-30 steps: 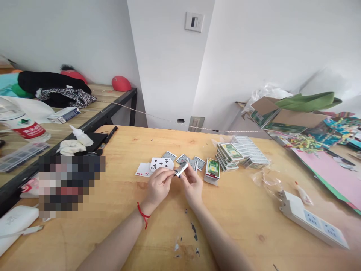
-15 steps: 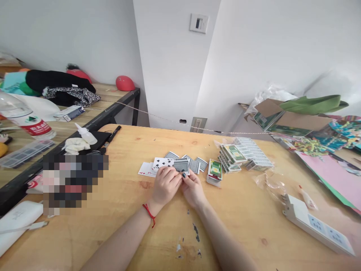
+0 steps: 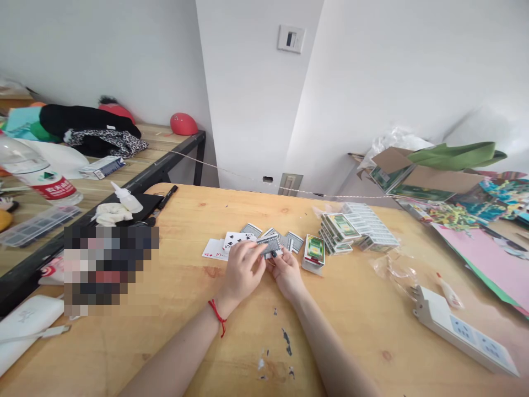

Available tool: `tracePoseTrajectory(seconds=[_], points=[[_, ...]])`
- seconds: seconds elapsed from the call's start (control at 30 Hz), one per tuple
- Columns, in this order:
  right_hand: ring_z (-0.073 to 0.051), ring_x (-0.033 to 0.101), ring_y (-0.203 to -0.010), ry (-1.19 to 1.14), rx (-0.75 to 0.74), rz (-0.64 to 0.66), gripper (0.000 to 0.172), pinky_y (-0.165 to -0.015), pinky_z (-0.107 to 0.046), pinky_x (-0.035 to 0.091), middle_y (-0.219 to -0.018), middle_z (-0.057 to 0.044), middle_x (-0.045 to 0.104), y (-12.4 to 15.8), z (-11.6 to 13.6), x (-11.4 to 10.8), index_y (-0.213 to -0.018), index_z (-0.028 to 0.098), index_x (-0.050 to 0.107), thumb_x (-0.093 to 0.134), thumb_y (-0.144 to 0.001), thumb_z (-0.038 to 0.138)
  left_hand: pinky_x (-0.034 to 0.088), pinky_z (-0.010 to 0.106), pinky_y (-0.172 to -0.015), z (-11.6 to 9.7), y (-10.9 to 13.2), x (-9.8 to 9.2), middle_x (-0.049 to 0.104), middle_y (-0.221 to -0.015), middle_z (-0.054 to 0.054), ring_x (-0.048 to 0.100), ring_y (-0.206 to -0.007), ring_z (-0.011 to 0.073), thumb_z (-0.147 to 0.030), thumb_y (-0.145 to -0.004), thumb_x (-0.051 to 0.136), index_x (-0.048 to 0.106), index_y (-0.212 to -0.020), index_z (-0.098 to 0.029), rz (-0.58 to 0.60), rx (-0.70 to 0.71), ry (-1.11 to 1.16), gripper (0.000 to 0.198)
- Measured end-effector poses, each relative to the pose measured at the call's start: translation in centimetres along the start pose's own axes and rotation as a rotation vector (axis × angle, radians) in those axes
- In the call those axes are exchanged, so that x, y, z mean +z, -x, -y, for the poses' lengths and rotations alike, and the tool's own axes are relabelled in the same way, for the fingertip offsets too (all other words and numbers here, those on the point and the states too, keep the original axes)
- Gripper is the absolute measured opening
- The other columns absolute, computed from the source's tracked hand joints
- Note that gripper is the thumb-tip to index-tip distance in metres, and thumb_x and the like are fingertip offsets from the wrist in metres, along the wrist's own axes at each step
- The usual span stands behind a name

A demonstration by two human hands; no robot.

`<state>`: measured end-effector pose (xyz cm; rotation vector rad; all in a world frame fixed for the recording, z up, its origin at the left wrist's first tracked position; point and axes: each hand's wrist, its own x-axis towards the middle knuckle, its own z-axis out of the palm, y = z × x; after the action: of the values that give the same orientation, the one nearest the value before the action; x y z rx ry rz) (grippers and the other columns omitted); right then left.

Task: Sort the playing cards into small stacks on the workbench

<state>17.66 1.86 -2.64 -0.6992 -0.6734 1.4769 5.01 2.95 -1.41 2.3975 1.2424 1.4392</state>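
A few playing cards with grey patterned backs are pinched in my right hand, its dark-nailed thumb resting on them. My left hand, with a red cord on the wrist, grips at their left edge; its fingertips partly hide the contact. Just beyond lie loose cards: a face-up five of spades, a red ace partly covered, and several face-down cards. Right of my hands stands a green-and-white card box.
Stacked card boxes and wrapped boxes stand at the back right. A white power strip and glue tube lie at right. At left are a squeeze bottle, a white power bank and a blurred-out patch.
The held cards have tilted and fanned apart a little. My left fingers have loosened and stretched, with the thumb further from the index finger. My right hand has shifted slightly right.
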Motion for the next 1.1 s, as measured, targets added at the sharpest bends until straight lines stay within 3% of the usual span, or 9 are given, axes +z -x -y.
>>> tracePoseTrajectory(seconds=[0.07,0.1,0.2,0.37,0.63,0.73,0.93,1.1], points=[[-0.016,0.060,-0.077,0.066,0.027,0.038,0.028,-0.065,-0.029,0.052,-0.088,-0.002,0.063,-0.1,-0.1,-0.3,-0.093,0.023,0.053,0.065,-0.070,0.029,0.039,0.039,-0.089,0.6,-0.1,0.0,0.053,-0.108,0.010,0.047,-0.103,0.0219,-0.019,-0.075,0.054,0.049,-0.115,-0.020,-0.099,-0.176,0.090,0.040],[-0.016,0.060,-0.078,0.100,0.040,0.053,0.030,-0.064,-0.030,0.052,-0.090,-0.003,0.062,-0.1,-0.1,-0.4,-0.096,0.022,0.052,0.065,-0.070,0.030,0.039,0.039,-0.089,1.1,-0.1,0.0,0.052,-0.111,0.010,0.047,-0.105,0.0219,-0.021,-0.075,0.054,0.046,-0.118,-0.019,-0.082,-0.243,0.163,0.044],[-0.016,0.060,-0.076,0.186,0.079,0.090,0.033,-0.061,-0.030,0.054,-0.091,-0.004,0.061,-0.2,-0.3,-0.8,-0.098,0.021,0.050,0.065,-0.069,0.030,0.044,0.034,-0.083,2.5,-0.2,0.1,0.059,-0.099,0.007,0.055,-0.094,0.0185,-0.023,-0.078,0.050,0.057,-0.104,-0.019,0.121,-0.369,0.418,0.027],[-0.013,0.059,-0.066,0.232,0.113,0.125,0.026,-0.054,-0.027,0.054,-0.082,-0.001,0.060,-0.4,-0.6,-1.3,-0.091,0.020,0.052,0.065,-0.070,0.029,0.046,0.030,-0.077,3.7,-0.3,0.2,0.064,-0.091,0.007,0.059,-0.086,0.0188,-0.025,-0.074,0.056,0.064,-0.086,-0.015,0.171,-0.485,0.571,0.018],[-0.006,0.047,-0.041,0.131,0.106,-0.020,0.018,-0.037,-0.018,0.047,-0.054,0.003,0.054,-0.7,-0.1,-1.2,-0.066,0.013,0.059,0.070,-0.063,0.027,0.048,0.027,-0.068,3.3,-0.5,0.3,0.065,-0.093,0.009,0.060,-0.082,0.0193,-0.031,-0.075,0.055,0.062,-0.094,-0.013,0.192,-0.615,0.693,0.027],[-0.005,0.044,-0.039,0.129,0.085,-0.076,0.019,-0.035,-0.017,0.045,-0.052,0.004,0.052,-0.6,-0.1,-0.9,-0.065,0.012,0.061,0.070,-0.063,0.029,0.048,0.025,-0.066,3.2,-0.7,0.2,0.065,-0.090,0.008,0.060,-0.080,0.0182,-0.029,-0.076,0.054,0.062,-0.089,-0.014,0.172,-0.584,0.646,0.022],[-0.008,0.050,-0.043,0.209,0.023,-0.127,0.024,-0.037,-0.020,0.045,-0.059,0.000,0.058,-0.2,-0.6,-0.3,-0.069,0.012,0.062,0.068,-0.064,0.035,0.044,0.027,-0.071,3.0,-0.7,0.0,0.060,-0.074,0.003,0.056,-0.075,0.0156,-0.021,-0.075,0.053,0.060,-0.068,-0.017,0.032,-0.384,0.298,0.010],[-0.010,0.052,-0.040,0.322,-0.015,-0.200,0.027,-0.041,-0.022,0.045,-0.058,0.000,0.060,0.1,-0.9,0.0,-0.073,0.013,0.060,0.067,-0.064,0.037,0.043,0.029,-0.069,2.1,-0.4,0.1,0.058,-0.070,0.003,0.054,-0.073,0.0164,-0.018,-0.077,0.050,0.057,-0.068,-0.018,-0.014,-0.243,0.076,0.011]])
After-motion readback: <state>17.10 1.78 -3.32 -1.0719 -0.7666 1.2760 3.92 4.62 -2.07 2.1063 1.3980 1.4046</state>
